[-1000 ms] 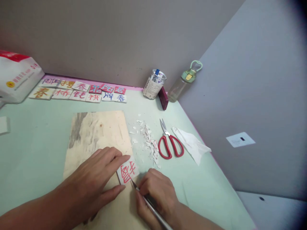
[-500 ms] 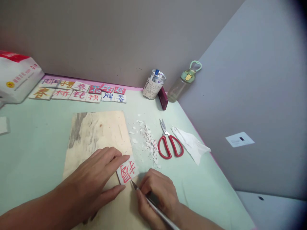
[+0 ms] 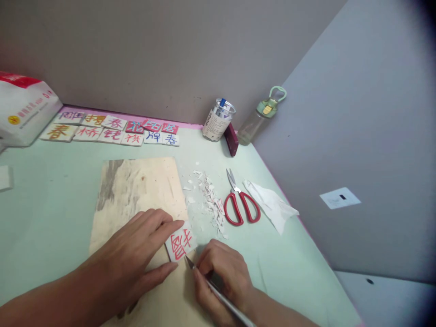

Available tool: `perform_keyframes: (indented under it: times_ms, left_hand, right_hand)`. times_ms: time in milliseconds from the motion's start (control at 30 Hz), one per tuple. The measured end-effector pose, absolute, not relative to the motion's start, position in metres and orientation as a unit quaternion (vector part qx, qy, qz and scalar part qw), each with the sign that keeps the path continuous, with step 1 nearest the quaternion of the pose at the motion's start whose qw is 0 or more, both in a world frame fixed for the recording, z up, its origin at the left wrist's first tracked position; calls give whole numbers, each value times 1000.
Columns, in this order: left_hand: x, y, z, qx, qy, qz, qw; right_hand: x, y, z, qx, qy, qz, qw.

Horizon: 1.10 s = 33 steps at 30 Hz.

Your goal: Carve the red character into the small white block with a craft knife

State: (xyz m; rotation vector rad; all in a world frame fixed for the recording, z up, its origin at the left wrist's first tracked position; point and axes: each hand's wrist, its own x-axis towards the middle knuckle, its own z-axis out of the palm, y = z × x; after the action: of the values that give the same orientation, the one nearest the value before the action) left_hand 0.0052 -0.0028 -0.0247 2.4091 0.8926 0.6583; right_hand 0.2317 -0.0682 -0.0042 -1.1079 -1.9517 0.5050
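Note:
A small white tile (image 3: 180, 241) with a red character lies at the right edge of a pale wooden board (image 3: 139, 190). My left hand (image 3: 136, 254) lies flat on the board, with its forefinger and thumb pressing the tile's left side. My right hand (image 3: 223, 279) grips a slim metal craft knife (image 3: 218, 293), and the blade tip touches the tile's lower edge.
White shavings (image 3: 211, 202) lie right of the board, then red scissors (image 3: 240, 204) and a crumpled tissue (image 3: 272, 204). Several lettered tiles (image 3: 116, 127) line the back edge. A pen jar (image 3: 218, 119), a bottle (image 3: 260, 116) and a white bag (image 3: 25, 109) stand at the back.
The knife handle has swung slightly in my right hand, and the hand has shifted a little. My left hand and the tile have stayed in place.

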Motion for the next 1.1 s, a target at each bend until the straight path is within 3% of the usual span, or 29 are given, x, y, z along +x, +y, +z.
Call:
perform_keyframes:
  times_ms: [567, 1100]
  left_hand:
    - [5, 4, -32, 898, 298, 269, 179]
    - [-2, 10, -33, 912, 284, 222, 195]
  right_hand:
    - [225, -69, -13, -454, -737, 232, 444]
    - [226, -69, -12, -481, -704, 289, 435]
